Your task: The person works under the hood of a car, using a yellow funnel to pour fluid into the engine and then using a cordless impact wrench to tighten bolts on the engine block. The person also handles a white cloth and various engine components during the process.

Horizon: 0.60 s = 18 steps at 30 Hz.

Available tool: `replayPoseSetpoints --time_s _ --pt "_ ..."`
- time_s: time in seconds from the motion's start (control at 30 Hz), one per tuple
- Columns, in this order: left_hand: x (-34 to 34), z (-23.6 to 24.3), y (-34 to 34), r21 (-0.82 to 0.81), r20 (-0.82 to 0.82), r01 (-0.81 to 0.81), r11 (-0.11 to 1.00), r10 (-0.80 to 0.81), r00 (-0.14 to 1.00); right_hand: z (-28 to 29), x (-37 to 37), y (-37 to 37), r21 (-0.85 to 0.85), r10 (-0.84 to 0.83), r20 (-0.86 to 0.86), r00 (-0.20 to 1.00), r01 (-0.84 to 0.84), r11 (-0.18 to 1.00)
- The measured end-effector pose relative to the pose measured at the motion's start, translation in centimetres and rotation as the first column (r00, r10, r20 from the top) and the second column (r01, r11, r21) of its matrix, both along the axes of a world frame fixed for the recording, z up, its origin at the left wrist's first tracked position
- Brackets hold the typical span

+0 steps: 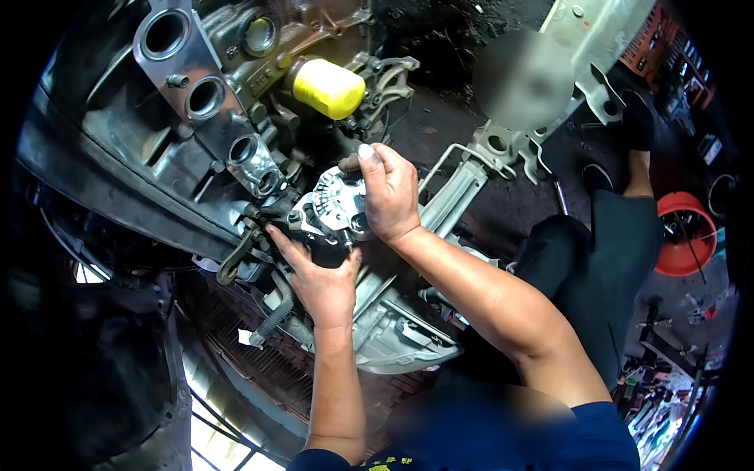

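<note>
A silver alternator with a slotted round housing sits against the side of the engine, between my two hands. My right hand wraps over its right side, the thumb pointing up along the upper edge. From below, my left hand cups it, index finger reaching to the left and thumb against the lower right. The palm side of both grips is hidden. Whether bolts hold the alternator to the engine, I cannot tell. Just above stands a bright yellow oil filter on the engine block.
A metal flange plate with round ports runs down the engine's left. A headlight lies below the body frame rail. To the right are legs in dark trousers, a red basin and an orange tool case.
</note>
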<state>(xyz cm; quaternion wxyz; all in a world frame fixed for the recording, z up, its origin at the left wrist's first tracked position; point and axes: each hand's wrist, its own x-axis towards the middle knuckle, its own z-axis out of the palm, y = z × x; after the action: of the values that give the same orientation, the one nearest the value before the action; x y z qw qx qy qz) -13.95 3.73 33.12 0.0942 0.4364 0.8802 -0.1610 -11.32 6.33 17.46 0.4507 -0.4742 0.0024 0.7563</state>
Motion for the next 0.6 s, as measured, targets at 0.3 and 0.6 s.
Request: replayPoseSetpoints --time_s 0.3,0.6 --pt "-0.4 -0.9 -0.8 -0.004 -0.08 0.145 0.989 -0.145 0.986 -1.2 -0.3 0.3 0.026 0.045 0.072 0.996 -0.047 0.999" --pt "-2.2 -0.3 -1.2 0.001 0.005 0.058 0.998 -0.058 0.998 1.5 0.6 0.7 -0.013 0.154 0.186 0.97 -0.154 0.988"
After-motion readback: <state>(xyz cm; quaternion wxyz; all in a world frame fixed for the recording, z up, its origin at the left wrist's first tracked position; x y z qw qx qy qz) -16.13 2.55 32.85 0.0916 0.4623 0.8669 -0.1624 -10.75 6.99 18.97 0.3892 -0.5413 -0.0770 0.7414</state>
